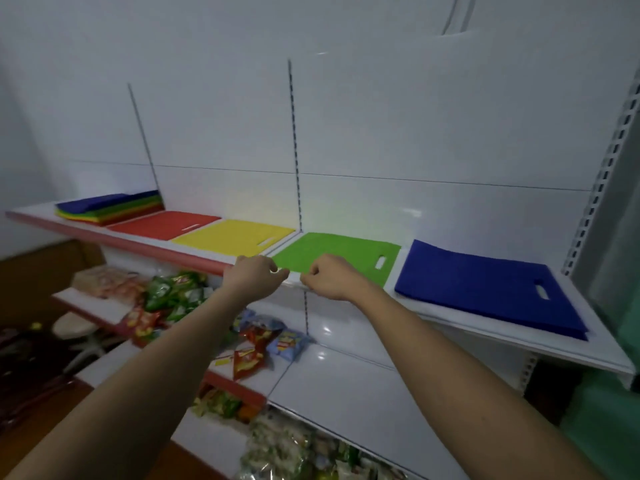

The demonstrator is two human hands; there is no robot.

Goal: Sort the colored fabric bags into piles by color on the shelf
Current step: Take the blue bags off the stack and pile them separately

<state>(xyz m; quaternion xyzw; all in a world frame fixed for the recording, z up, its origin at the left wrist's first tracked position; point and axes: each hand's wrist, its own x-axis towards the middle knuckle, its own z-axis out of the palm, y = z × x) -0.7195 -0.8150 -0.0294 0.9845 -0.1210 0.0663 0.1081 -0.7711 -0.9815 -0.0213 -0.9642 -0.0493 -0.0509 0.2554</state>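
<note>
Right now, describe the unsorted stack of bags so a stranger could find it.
On the top shelf, go to the far left end, past the red bag. The mixed stack lies there, the only pile layering several colours, with blue on top.

Four bags lie singly on the top shelf (519, 336): one red bag (162, 225), one yellow bag (232, 237), one green bag (337, 252) and one blue bag (485, 289). One mixed stack (107, 209) sits at the far left; how many bags it holds cannot be told. Two hands show, a left hand (254, 275) and a right hand (332, 277). Snack packets (256, 344) fill the lower shelves, too many and too blurred to count. One stool (74, 327) stands below.
</note>
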